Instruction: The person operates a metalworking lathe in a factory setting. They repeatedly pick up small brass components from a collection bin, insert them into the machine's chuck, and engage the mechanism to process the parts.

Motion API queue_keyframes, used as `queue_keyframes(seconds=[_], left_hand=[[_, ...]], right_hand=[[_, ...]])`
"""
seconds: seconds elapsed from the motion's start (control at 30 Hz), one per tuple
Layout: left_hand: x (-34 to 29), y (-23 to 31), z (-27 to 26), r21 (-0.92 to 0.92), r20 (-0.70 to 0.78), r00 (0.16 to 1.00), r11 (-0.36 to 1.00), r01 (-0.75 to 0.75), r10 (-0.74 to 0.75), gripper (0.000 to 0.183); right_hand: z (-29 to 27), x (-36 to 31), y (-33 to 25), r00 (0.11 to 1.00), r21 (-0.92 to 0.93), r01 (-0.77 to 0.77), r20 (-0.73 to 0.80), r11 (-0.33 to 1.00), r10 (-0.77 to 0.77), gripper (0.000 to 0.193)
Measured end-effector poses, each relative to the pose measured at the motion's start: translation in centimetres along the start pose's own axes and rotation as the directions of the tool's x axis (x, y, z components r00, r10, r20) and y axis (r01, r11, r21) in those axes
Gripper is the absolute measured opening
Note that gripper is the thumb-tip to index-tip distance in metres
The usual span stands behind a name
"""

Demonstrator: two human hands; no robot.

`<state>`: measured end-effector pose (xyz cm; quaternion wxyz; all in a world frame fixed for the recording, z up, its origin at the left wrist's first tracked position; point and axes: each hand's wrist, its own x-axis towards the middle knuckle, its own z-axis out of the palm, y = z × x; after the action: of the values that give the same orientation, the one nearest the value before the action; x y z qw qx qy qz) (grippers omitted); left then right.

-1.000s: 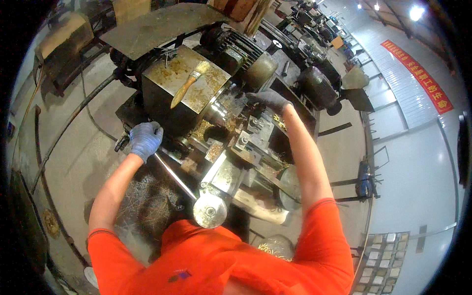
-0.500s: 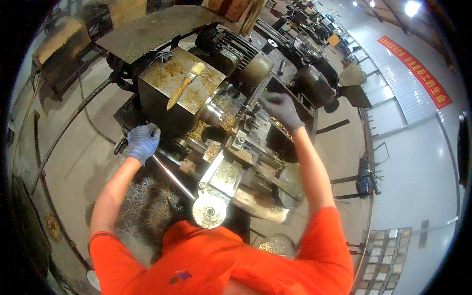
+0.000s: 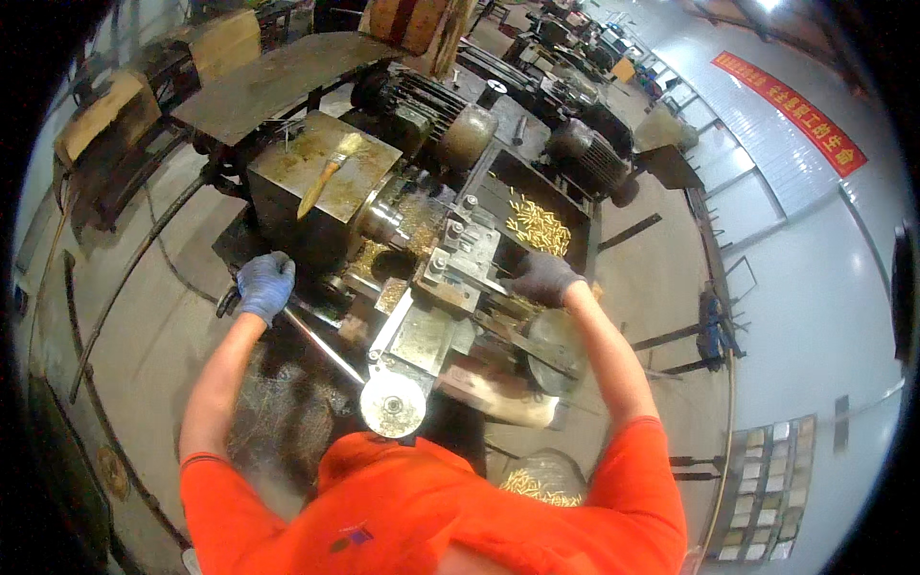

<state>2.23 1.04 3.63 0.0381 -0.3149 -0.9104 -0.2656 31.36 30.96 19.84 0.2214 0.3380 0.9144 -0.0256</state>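
In front of me stands a small metal lathe with a bright round chuck (image 3: 385,222) and a tool carriage (image 3: 458,261). My left hand (image 3: 265,285), in a blue-grey glove, is curled on a lever at the lathe's left front. A dark knob (image 3: 228,302) sticks out beside it. From near that hand a shiny rod (image 3: 326,347) slants down to a round pale handwheel (image 3: 394,404). My right hand (image 3: 543,278), in a dark grey glove, is closed at the carriage's right side. Its fingertips are partly hidden, and what they grip is unclear.
A wooden-handled brush (image 3: 328,177) lies on the oily headstock box (image 3: 369,163). Brass-coloured pieces fill part of a dark tray (image 3: 539,228) behind my right hand. More sit in a round container (image 3: 541,484) near my body. Motors (image 3: 585,153) and a flat metal sheet (image 3: 278,81) stand beyond.
My right hand has come down and nearer from above the carriage to its right side, uncovering the brass pieces in the tray. My left hand stays by the lever. The whole view has shifted slightly.
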Motion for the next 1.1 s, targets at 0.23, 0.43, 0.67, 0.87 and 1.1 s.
queue_keyframes(seconds=[0.23, 0.43, 0.67, 0.87, 1.1], left_hand=[[0.2, 0.3, -0.2, -0.046, 0.026, 0.999, 0.999, 0.025, -0.024, 0.022], [0.6, -4.0, 1.0, -0.418, 0.054, 0.992, 0.905, -0.082, 0.114, 0.020], [1.8, -12.5, -11.1, -0.343, -0.185, 0.983, 0.938, -0.053, -0.012, 0.026], [-3.0, -29.7, -20.7, 0.238, -0.186, 0.923, 0.896, 0.374, -0.336, 0.056], [-8.5, -23.4, -19.8, 0.202, -0.349, 0.808, 0.803, 0.560, -0.475, 0.060]], right_hand=[[1.3, -0.4, 1.1, 0.898, 0.390, 0.235, -0.438, 0.890, -0.045, 0.053], [0.2, -1.0, -3.3, 0.656, 0.127, 0.461, -0.716, 0.878, -0.241, 0.040], [-0.2, -1.2, -8.6, 0.659, 0.162, 0.487, -0.713, 0.858, -0.240, 0.041], [-0.4, 3.2, -14.3, 0.766, -0.104, 0.395, -0.512, 0.913, -0.390, 0.060], [-0.3, 4.0, -15.0, 0.780, -0.024, 0.456, -0.472, 0.890, -0.412, 0.054]])
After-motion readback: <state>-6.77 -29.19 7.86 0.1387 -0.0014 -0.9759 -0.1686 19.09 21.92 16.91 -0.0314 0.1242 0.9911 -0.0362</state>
